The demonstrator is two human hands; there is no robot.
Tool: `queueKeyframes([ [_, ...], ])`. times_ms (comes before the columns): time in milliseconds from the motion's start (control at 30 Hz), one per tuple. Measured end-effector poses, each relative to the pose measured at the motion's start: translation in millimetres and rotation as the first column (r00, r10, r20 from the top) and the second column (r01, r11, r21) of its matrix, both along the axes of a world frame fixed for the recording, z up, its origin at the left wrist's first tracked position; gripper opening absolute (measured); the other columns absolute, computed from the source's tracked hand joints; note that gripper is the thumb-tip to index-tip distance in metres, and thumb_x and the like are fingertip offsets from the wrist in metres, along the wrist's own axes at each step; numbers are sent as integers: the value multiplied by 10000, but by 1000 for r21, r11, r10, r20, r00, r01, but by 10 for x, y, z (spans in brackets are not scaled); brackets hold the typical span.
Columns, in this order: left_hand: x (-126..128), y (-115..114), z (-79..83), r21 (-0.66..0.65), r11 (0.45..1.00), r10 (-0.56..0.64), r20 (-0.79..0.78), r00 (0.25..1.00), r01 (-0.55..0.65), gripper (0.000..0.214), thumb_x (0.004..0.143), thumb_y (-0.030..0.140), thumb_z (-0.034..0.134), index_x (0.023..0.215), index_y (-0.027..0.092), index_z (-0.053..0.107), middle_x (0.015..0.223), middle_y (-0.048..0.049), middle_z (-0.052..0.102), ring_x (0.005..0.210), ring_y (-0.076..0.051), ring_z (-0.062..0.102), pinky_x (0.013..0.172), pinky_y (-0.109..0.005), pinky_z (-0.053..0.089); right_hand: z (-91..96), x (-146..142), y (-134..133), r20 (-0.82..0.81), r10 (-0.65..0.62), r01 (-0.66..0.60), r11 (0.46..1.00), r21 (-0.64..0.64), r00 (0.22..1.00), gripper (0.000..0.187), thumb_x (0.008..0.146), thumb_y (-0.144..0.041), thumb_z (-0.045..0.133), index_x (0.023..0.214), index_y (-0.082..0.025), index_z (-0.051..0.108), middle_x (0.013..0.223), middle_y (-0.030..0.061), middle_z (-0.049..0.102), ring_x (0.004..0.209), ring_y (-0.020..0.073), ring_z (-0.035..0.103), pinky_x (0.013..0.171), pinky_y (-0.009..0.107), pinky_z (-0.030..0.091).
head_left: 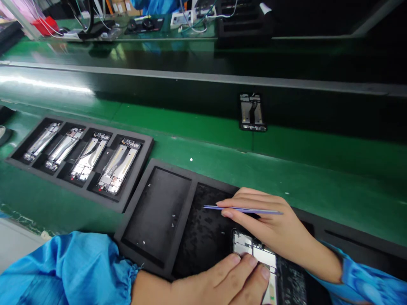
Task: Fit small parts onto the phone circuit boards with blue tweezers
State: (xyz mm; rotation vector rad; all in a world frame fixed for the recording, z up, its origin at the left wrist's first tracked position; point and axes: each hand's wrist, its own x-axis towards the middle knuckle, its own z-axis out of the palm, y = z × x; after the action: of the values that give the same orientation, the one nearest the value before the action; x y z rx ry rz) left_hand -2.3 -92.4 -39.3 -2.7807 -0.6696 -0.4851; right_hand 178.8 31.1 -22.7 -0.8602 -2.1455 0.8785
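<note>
My right hand (270, 220) is closed around slim bluish tweezers (243, 209), held nearly level with the tips pointing left over the black foam tray (187, 207). Below it lies an opened phone (263, 256) with silvery inner plates, partly covered by both hands. My left hand (229, 279) rests on this phone, its fingers stretched flat across the plates and its thumb out of sight. A black part with fine markings (292, 281) is beside the phone on the right, under my right wrist.
At the left, a foam tray (136, 173) holds several opened phone bodies (119, 165). Another phone body (252, 112) lies farther back on the green bench (197, 144). Tiny white scraps dot the foam tray and bench. Cables and a power strip (182, 19) are beyond the grey rail (190, 77).
</note>
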Motion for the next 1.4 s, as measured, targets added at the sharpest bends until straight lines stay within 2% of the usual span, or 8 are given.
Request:
queueKeyframes([
  [300, 49, -11, -40, -50, 998, 36, 69, 997, -32, 335, 1032, 295, 518, 1328, 171, 612, 1373, -102, 665, 1258, -243, 646, 1105, -352, 493, 127, 131, 29, -38, -80, 75, 990, -117, 996, 171, 986, -276, 639, 871, -242, 761, 842, -8, 776, 730, 139, 721, 659, 233, 577],
  [467, -112, 147, 358, -85, 969, -232, 19, 973, 232, 322, 1006, 264, 569, 1315, 191, 624, 1369, -84, 651, 1264, -272, 624, 1020, -358, 556, 335, 509, -92, -3, -215, 210, 959, -193, 977, 374, 1040, -401, 536, 754, -231, 707, 895, 30, 777, 809, 169, 747, 708, 250, 585],
  [533, -174, 290, 582, -292, 926, -232, 64, 971, 241, 237, 1002, 255, 563, 1193, 167, 671, 1230, -84, 694, 1152, -252, 665, 888, -313, 598, 321, 595, -174, 15, -177, 175, 955, -238, 984, 331, 1055, -400, 504, 895, -239, 746, 938, 38, 779, 845, 178, 754, 724, 260, 596],
  [600, -181, 482, 738, -672, 740, 85, 104, 991, 7, 211, 1015, 266, 510, 1096, 152, 668, 1052, -96, 710, 981, -229, 696, 804, -319, 601, 262, 615, -234, 5, -124, 121, 958, -260, 992, 313, 1064, -383, 480, 991, -236, 747, 914, 39, 767, 811, 170, 747, 706, 263, 598],
  [700, -108, 797, 761, -950, 238, 439, -81, 895, -203, 244, 1023, 281, 432, 1069, 161, 640, 922, -76, 714, 723, -174, 691, 664, -295, 584, 167, 591, -253, -8, -87, 82, 965, -248, 996, 339, 1069, -374, 459, 940, -214, 729, 846, 41, 734, 739, 159, 720, 672, 267, 584],
  [833, -8, 986, 569, -988, -40, 447, -151, 882, -149, 244, 1011, 317, 419, 1094, 182, 605, 718, 18, 709, 366, -97, 526, 375, -210, 439, 117, 628, -205, -51, -166, 151, 964, -219, 985, 377, 1065, -395, 464, 869, -200, 720, 869, 62, 723, 785, 183, 720, 719, 298, 584],
  [1100, 80, 929, 466, -998, 59, 604, 28, 796, -10, 238, 874, 408, 690, 958, 185, 703, 1011, -39, 693, 712, -106, 606, 627, -218, 469, 158, 593, -284, -159, -137, 110, 980, -167, 978, 247, 1061, -290, 489, 943, -210, 691, 877, 26, 722, 785, 140, 706, 710, 248, 573],
  [1400, 26, 991, 351, -992, -99, 631, 1, 775, 83, 294, 895, 458, 653, 840, 169, 669, 761, 3, 631, 536, -87, 509, 471, -207, 423, 188, 795, -305, -97, -190, 193, 981, 29, 977, 120, 1023, -224, 550, 1057, -225, 665, 868, 17, 728, 739, 141, 714, 663, 242, 576],
])
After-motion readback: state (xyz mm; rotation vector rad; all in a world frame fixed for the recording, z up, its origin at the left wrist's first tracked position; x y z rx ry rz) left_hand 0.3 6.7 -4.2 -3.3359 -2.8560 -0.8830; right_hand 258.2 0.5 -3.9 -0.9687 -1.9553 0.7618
